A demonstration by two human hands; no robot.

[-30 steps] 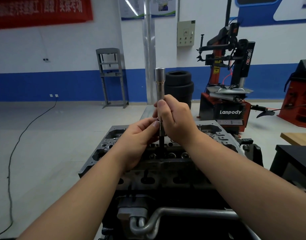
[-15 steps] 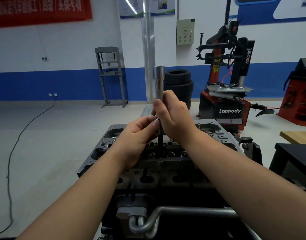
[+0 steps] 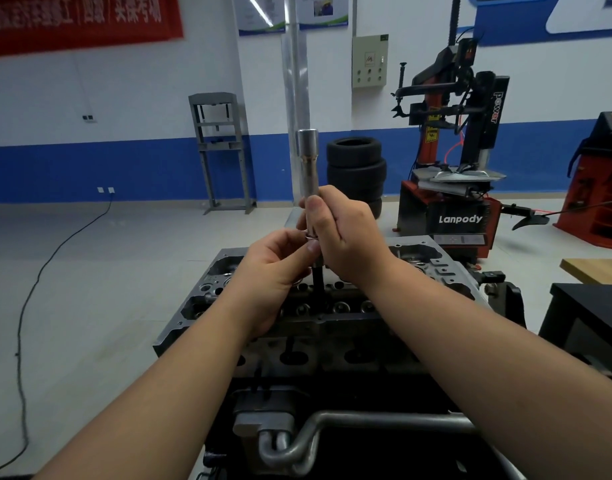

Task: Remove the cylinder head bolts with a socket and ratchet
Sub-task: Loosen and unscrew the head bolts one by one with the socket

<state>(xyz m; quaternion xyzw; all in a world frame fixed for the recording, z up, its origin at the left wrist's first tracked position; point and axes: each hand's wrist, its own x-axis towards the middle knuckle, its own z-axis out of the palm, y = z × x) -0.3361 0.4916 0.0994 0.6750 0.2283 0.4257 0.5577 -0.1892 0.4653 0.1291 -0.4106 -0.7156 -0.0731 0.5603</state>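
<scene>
While the right hand (image 3: 346, 237) is gripping one socket (image 3: 308, 174), left fingers (image 3: 306, 245) are pinching one bolt (image 3: 317, 275) beneath it.

Bright, even overhead light; a ceiling tube glares on the glossy wall poster (image 3: 261, 13); wide-angle bending at edges; slightly soft.

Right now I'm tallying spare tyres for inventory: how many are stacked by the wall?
3 show clearly: top tyre, middle tyre and a lower one, mostly hidden by the right hand. The hand may hide another beneath.
</scene>
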